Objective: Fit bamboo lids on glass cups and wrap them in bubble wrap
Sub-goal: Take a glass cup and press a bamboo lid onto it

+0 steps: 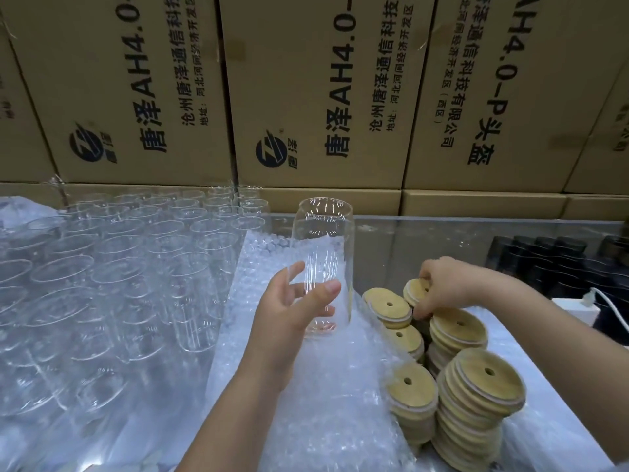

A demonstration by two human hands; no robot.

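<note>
My left hand grips a clear glass cup upright near its base, above a sheet of bubble wrap spread in front of me. My right hand reaches to the right and pinches a round bamboo lid standing on edge at the back of the lid piles. Several stacks of bamboo lids with a small centre hole sit to the right of the bubble wrap.
Many empty glass cups stand packed together on the left. Brown printed cartons form a wall behind the table. Dark cups stand at the far right, beside a white box with a cable.
</note>
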